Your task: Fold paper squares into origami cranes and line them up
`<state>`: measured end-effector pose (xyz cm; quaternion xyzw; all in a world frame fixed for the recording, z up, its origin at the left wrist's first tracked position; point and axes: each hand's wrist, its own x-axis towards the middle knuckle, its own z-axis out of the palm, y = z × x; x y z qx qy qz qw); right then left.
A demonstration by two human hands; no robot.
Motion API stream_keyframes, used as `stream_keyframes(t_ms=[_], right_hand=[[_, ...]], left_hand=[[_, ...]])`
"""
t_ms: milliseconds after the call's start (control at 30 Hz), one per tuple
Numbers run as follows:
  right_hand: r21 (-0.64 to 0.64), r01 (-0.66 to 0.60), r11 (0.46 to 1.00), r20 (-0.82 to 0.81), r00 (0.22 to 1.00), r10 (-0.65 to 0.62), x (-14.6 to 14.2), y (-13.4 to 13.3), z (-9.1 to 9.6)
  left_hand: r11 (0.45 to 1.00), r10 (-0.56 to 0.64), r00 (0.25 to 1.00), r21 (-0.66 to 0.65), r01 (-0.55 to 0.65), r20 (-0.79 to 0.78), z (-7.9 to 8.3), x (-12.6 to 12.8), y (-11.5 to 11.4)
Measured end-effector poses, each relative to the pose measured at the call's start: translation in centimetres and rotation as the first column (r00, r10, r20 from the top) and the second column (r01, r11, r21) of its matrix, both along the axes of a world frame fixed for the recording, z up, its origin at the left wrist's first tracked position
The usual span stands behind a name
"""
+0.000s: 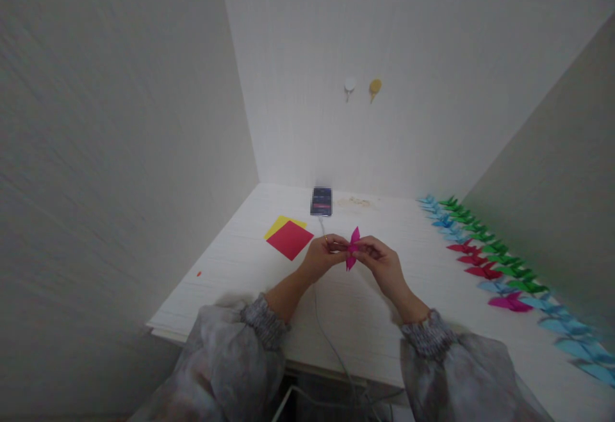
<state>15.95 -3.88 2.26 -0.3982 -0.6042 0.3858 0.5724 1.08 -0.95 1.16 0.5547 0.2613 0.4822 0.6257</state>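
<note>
A small folded magenta paper figure (353, 248) is held upright above the white table (240, 262), between both hands. My left hand (325, 255) pinches its left side with fingers closed. On the other side, my right hand (382, 263) pinches it too. Both forearms in grey patterned sleeves reach in from the bottom edge.
A red paper square (289, 240) lies on a yellow sheet (277, 224) to the left. A phone (321, 201) stands at the back with a cable (327, 326) running to the front edge. Several folded paper figures (485, 262) in blue, green, red and magenta line the right wall.
</note>
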Motion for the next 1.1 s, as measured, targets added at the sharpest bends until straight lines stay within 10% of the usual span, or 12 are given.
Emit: stream_keyframes(t_ms=[433,833,1100], right_hand=[[-0.255,-0.025,0.967,-0.127,0.992,-0.008,0.2,0.8,-1.0],[0.046,0.183,0.982,0.147,0.971,-0.188,0.1,0.6,-0.8],[0.326,0.132,0.936,0.275,0.934,-0.227,0.0,-0.1,0.2]], left_hand=[[1.000,0.025,0.998,0.012,-0.026,0.062,-0.1,0.2,0.0],[0.998,0.039,0.999,0.041,-0.038,-0.027,-0.8,0.3,0.3],[0.932,0.220,0.968,0.318,-0.173,-0.117,0.1,-0.1,0.2]])
